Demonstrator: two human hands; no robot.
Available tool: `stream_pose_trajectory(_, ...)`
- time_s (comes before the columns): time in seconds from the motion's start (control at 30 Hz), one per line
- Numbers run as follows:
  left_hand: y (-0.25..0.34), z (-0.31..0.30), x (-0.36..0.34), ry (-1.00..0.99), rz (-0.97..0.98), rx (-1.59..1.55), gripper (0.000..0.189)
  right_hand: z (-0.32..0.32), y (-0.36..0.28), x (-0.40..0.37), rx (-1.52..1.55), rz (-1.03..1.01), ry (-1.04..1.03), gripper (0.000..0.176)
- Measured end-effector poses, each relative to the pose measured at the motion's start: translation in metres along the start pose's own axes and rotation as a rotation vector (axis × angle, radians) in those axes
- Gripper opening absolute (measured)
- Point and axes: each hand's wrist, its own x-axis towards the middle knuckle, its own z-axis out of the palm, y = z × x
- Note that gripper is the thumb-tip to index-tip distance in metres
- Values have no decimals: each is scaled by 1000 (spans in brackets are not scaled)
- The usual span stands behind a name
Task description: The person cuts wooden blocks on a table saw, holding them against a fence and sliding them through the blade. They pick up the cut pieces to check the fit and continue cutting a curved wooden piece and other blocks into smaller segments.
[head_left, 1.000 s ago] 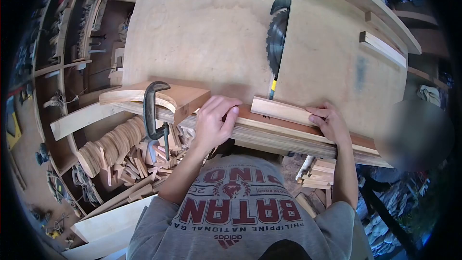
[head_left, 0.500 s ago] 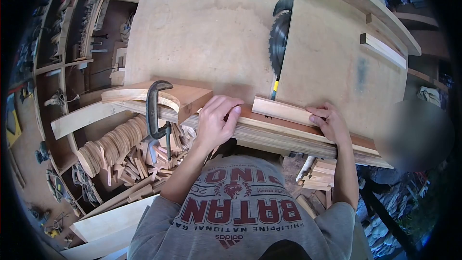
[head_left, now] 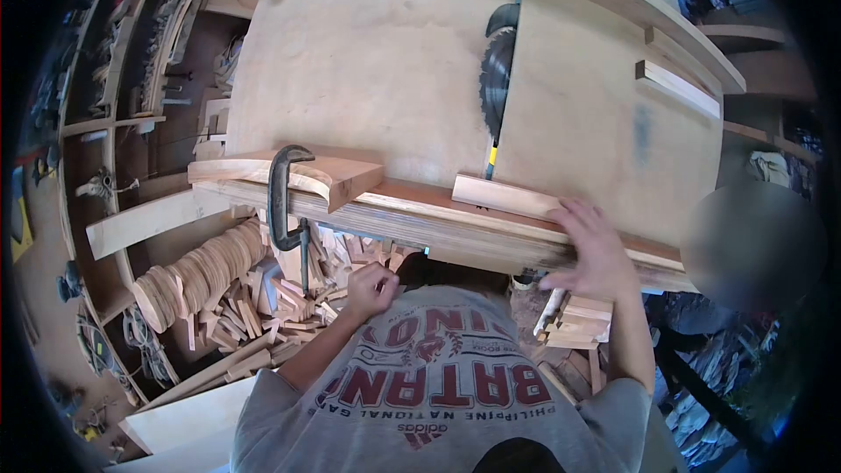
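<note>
My left hand (head_left: 374, 287) hangs in front of my shirt, below the table edge, its fingers curled closed with nothing showing in them. Spread open, my right hand (head_left: 596, 250) is at the table's front edge, fingertips right at the right end of a short wood strip (head_left: 508, 196). The strip lies along the reddish-brown front rail (head_left: 419, 193) of the saw table (head_left: 368, 79). Beyond it, a circular saw blade (head_left: 497, 79) stands up through the table slot.
A C-clamp (head_left: 279, 197) holds a curved wood block (head_left: 355, 177) at the front left edge. A pale wood strip (head_left: 679, 89) lies at the right. Stacked round-edged wood pieces (head_left: 201, 276) and offcuts (head_left: 250, 302) lie below; shelving (head_left: 114, 123) stands left. A blurred round patch (head_left: 753, 245) covers the right.
My left hand has come off the front rail and dropped down toward my shirt. My right hand has let go of the strip's end and spread open, moving slightly down.
</note>
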Motion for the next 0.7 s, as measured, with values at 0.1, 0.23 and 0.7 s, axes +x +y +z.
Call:
stream_pose_trajectory(0.1, -110, 61, -19, -35, -771, -476, 30, 21, -14, -1, -235, -18, -43, 104)
stream_pose_trajectory(0.23, -165, 100, 34, 373, -1226, -1351, 62, 42, 7, 8, -320, 13, -15, 92)
stream_pose_trajectory(0.7, -138, 120, 102, 434, -1022, -1739, 61, 42, -1, 3, -289, 3, 106, 78)
